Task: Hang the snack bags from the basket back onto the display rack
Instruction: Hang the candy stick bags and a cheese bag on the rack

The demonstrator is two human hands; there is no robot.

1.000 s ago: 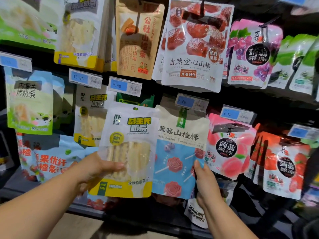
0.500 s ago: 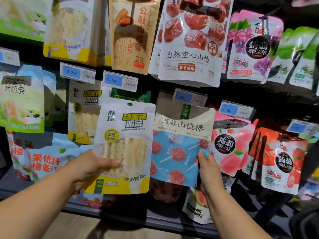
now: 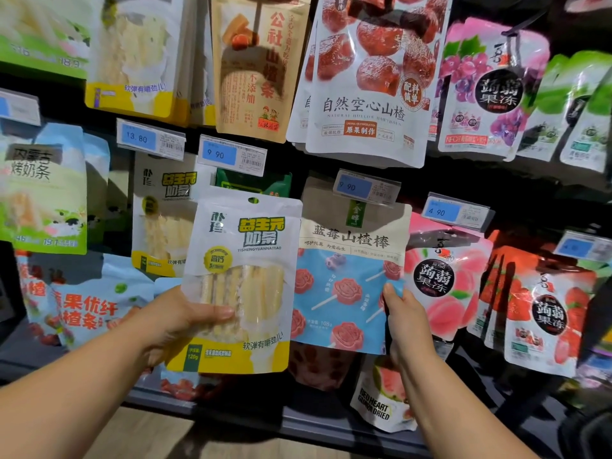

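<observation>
My left hand (image 3: 178, 323) grips a white and yellow milk-stick snack bag (image 3: 245, 260) by its left side, thumb across the clear window. The bag is held upright in front of the display rack, just right of an identical bag (image 3: 162, 210) hanging there. My right hand (image 3: 402, 319) pinches the right edge of a blue hawthorn-lollipop bag (image 3: 344, 286), whose top reaches up behind the 9.90 price tag (image 3: 364, 187). Whether that bag hangs on a hook is hidden. The basket is out of view.
The rack (image 3: 331, 422) is packed with hanging bags: peach jelly bags (image 3: 447, 279) and strawberry jelly bags (image 3: 543, 309) to the right, red hawthorn bags (image 3: 371, 77) above, blue bags (image 3: 96, 299) at lower left. A guava bag (image 3: 384, 399) sits below my right hand.
Both bags have risen a little against the rack. The blue lollipop bag's top now sits up behind its price tag. Both grips are unchanged.
</observation>
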